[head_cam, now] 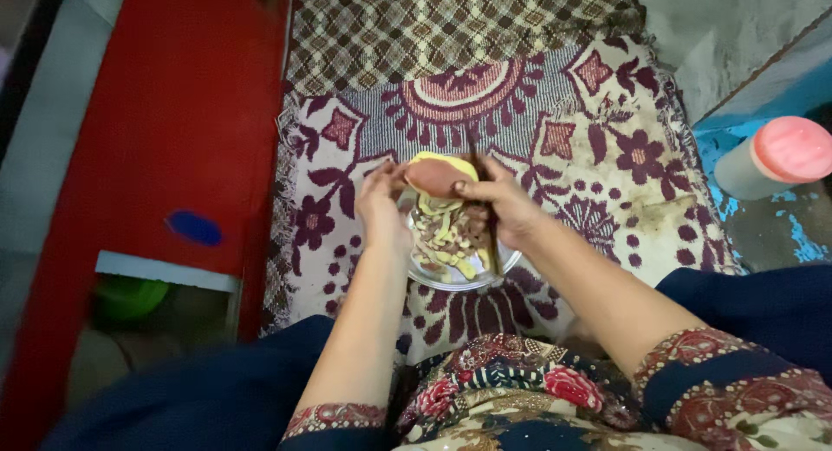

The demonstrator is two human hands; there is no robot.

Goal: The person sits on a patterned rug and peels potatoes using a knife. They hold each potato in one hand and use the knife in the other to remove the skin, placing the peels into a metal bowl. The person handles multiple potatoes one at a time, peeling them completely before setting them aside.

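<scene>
Sweet potato held between both your hands, over the steel plate.

The reddish-skinned sweet potato sits between your left hand and your right hand, raised just above the steel plate of peel strips and pieces. Its long axis runs roughly left to right, the pale yellow peeled side facing away from you. Your left hand is curled around its left end, fingers closed on it. Your right hand presses its thumb on the right end and is clenched on a thin dark tool (a knife or peeler, too blurred to tell) that stands nearly upright. The plate rests on a patterned maroon-and-white mat; a pink-capped container stands well apart to your right.
</scene>
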